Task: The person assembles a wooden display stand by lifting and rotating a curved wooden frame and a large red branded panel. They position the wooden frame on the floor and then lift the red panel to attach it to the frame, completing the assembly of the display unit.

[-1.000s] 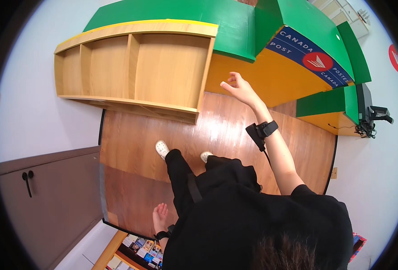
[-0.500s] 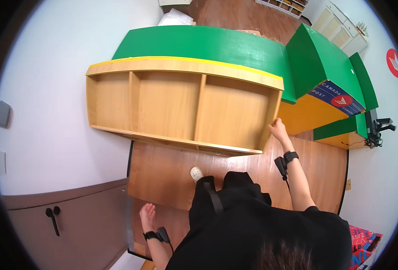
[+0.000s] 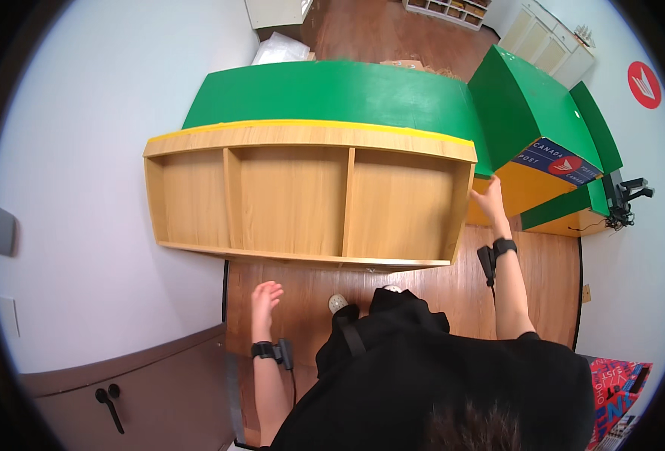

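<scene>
A light wooden shelf unit [image 3: 291, 199] with three compartments stands in front of me, its top edged in yellow against a green counter [image 3: 340, 90]. My right hand [image 3: 492, 201] is beside the unit's upper right corner, thumb and fingers apart. The thumb is close to the unit's side; whether it touches I cannot tell. Low on the left, my left hand [image 3: 265, 302] hangs in the air below the unit's front edge, fingers stretched and holding nothing. Both wrists wear black straps with small devices.
A taller green and yellow counter [image 3: 543, 113] adjoins on the right, with a black device and cables [image 3: 622, 203] behind it. A brown door [image 3: 137, 398] with a black handle is at lower left. White walls flank both sides. A red patterned box [image 3: 618, 398] is at lower right.
My right hand has come off the unit's right edge and moved farther up. My left hand has risen forward toward the unit. The view has shifted, and both shoes now show.
</scene>
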`<state>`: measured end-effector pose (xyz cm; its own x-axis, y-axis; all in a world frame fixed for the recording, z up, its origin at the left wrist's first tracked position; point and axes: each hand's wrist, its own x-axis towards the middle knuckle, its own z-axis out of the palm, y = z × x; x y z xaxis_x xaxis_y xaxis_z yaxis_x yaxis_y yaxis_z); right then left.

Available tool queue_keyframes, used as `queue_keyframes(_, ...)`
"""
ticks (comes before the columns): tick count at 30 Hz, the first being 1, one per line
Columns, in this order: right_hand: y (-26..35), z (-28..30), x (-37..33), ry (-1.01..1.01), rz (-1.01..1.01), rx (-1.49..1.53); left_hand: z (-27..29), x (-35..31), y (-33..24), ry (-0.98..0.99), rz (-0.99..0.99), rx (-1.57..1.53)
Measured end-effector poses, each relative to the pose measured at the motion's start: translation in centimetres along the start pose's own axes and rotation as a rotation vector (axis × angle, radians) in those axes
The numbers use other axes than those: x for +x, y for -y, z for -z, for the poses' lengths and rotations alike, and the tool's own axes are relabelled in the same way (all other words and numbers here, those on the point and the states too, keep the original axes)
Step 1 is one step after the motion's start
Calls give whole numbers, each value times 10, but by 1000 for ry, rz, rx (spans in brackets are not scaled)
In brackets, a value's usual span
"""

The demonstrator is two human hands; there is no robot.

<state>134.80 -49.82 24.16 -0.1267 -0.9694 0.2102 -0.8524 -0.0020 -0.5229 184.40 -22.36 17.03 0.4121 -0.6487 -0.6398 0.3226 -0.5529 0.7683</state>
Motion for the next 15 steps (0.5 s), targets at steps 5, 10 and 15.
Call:
queue_keyframes(5, 22, 5, 59, 24, 209, -53, -78, 30, 17, -26, -74, 42)
queue_keyframes(10, 44, -1, 85, 307, 219, -206, -104, 75, 40, -193, -82, 160)
queue_keyframes(15, 37, -15, 96, 296, 340, -285, -126, 87, 31, -185, 82, 166)
